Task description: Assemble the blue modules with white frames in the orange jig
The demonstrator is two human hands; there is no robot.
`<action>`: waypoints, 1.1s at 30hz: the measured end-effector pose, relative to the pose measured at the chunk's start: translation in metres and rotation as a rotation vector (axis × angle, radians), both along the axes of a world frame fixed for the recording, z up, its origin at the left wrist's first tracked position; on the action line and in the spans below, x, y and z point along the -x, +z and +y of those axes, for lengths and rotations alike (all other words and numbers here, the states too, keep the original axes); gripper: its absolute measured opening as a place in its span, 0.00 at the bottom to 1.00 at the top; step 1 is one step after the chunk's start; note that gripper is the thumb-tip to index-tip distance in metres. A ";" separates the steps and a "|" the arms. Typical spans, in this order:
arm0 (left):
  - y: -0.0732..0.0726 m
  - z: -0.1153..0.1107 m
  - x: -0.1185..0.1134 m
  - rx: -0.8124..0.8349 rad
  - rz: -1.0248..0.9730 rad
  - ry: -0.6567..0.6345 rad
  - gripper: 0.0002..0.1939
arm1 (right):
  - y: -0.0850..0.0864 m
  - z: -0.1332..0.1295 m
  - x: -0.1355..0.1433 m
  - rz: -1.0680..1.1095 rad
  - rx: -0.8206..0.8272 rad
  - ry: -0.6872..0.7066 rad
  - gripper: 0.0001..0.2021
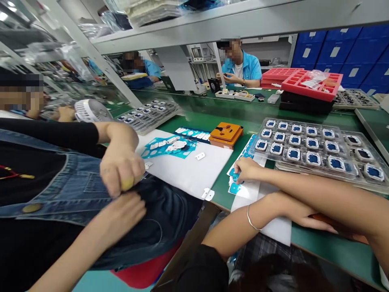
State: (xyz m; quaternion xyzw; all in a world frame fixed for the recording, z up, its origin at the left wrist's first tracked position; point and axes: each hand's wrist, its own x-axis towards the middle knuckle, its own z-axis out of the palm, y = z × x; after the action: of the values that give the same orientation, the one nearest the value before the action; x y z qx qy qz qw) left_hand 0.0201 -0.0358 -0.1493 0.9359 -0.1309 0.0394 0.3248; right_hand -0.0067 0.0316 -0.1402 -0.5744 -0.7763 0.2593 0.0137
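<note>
Workbench green (212, 113) is running from the near edge to the far side, where a person in a blue shirt (241, 67) is sitting. A co-worker in denim overalls (75, 182) is filling the left of the view, bringing both hands together over the lap; the upper hand (121, 168) is clenching, with a yellow finger cot (127, 183) showing on one finger.

A white sheet (188, 170) is lying on the bench between the co-worker and the person. To the right, a clear tray (310, 148) of blue-centred parts is sitting on a stack of similar trays. Well behind it, a red tray (310, 83) is resting on a black one. An orange block (226, 134) is standing just beyond the white sheet, and a small white fan (91, 110) is sitting near the co-worker's shoulder.

The sheet of blue stickers (235, 187) is lying between the white sheet and the clear tray. The person's right hand (246, 168) is reaching across onto it with its fingers curling down and the tips touching it; whether they are pinching a sticker I cannot tell. The left hand (304, 219) is lying slack under the right forearm, fingers stretching out, grasping nothing that shows. A thin bracelet (251, 221) is circling its wrist. A small white tab (208, 194) is lying at the bench edge.
</note>
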 end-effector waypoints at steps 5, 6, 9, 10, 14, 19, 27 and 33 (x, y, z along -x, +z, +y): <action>-0.003 0.002 0.001 -0.193 -0.088 0.036 0.23 | 0.024 -0.013 -0.014 0.198 -0.073 0.054 0.08; -0.005 0.002 0.002 -0.231 -0.142 0.060 0.25 | 0.032 -0.019 -0.023 0.237 -0.104 0.058 0.07; -0.010 0.002 0.004 -0.301 -0.276 0.134 0.28 | 0.050 -0.045 -0.069 0.374 -0.282 0.086 0.06; -0.011 0.002 0.004 -0.317 -0.311 0.158 0.28 | 0.053 -0.056 -0.089 0.462 -0.415 0.133 0.06; -0.013 0.000 0.006 -0.378 -0.381 0.248 0.26 | 0.048 -0.105 -0.172 0.562 -0.793 0.117 0.08; -0.012 0.003 0.009 -0.403 -0.496 0.304 0.24 | 0.020 -0.151 -0.231 0.443 -0.971 0.041 0.09; -0.011 0.004 0.011 -0.320 -0.782 0.455 0.17 | 0.000 -0.169 -0.234 0.273 -0.974 0.258 0.13; -0.014 0.006 0.009 -0.340 -0.571 0.405 0.20 | -0.001 -0.171 -0.231 0.192 -0.957 0.233 0.13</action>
State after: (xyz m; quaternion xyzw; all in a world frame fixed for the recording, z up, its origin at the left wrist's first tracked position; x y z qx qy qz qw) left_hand 0.0111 -0.0303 -0.1634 0.9346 -0.0333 0.3393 0.1013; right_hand 0.2241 -0.1392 -0.1410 -0.3866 -0.8625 -0.0742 0.3180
